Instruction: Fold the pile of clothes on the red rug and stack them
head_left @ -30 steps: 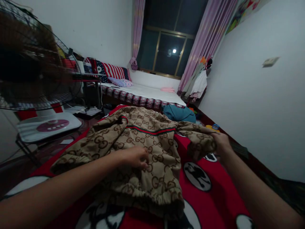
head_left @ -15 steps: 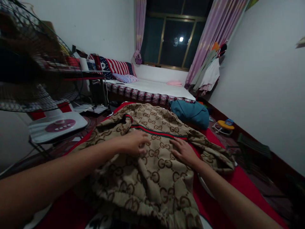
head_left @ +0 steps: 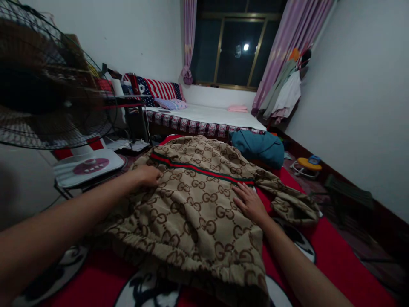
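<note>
A tan jacket (head_left: 194, 204) with a brown letter pattern lies spread, back side up, on a red cover. A green-and-red stripe crosses its upper back, and its gathered hem faces me. My left hand (head_left: 149, 175) is closed on the cloth at the jacket's left side, just below the stripe; its fingertips are partly hidden. On the right side of the back, my right hand (head_left: 251, 203) rests with its fingers stretched out, just under the stripe. The right sleeve (head_left: 295, 207) runs out beyond this hand; the left sleeve is mostly hidden.
The red cover (head_left: 332, 247) has black-and-white round prints. A rolled teal cloth (head_left: 257, 148) lies at its far right corner. A fan (head_left: 57, 85) stands close on the left. Behind are a bed (head_left: 207, 114), and a yellow-topped stool (head_left: 307, 164) at the right wall.
My left hand has moved left, drawing the jacket's left side outward. The bunched folds in the middle have flattened and the stripe shows longer. My right hand stays on the jacket's right side.
</note>
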`<state>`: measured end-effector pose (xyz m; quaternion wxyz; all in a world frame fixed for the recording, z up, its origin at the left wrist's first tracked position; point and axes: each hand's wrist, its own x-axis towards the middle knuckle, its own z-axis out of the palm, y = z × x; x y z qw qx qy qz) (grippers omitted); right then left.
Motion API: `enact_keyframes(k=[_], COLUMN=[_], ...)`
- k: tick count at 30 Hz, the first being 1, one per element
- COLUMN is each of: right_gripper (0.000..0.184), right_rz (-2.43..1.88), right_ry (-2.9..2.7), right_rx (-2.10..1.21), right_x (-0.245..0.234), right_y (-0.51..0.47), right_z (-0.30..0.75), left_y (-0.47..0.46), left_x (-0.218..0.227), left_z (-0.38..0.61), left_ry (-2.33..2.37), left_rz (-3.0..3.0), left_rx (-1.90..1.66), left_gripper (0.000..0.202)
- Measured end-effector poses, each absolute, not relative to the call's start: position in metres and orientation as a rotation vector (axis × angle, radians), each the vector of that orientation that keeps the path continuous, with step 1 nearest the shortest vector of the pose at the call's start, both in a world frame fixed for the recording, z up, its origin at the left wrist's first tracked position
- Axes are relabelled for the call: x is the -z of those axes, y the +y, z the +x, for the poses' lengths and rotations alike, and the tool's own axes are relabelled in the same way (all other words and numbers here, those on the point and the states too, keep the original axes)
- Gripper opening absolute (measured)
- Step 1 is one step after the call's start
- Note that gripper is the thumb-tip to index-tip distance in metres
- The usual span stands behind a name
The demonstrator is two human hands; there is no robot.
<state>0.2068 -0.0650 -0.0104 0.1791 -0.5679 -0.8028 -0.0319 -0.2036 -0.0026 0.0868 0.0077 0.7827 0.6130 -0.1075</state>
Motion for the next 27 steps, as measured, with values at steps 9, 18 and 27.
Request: enact_keyframes(k=[9, 18, 27], right_gripper=[0.045, 0.043, 0.043], right_rz=[-1.536, -1.522, -1.497], right_ry=[-2.204, -2.179, -2.192], right_rx=[-0.027, -0.074, -0.063], right_x=[0.008, 0.009, 0.01], right_y=[-0.067, -0.065, -0.063], right_z=[0.21, 0.213, 0.214], left_y=[0.014, 0.021, 0.02], left_x=[-0.035, -0.015, -0.015], left_z=[-0.127, -0.135, -0.133], left_ry=[1.725, 1.696, 1.708], left_rz=[2.671, 2.504, 2.516], left_rx=[-0.305, -0.314, -0.323], left_gripper=[0.053, 0.054, 0.053])
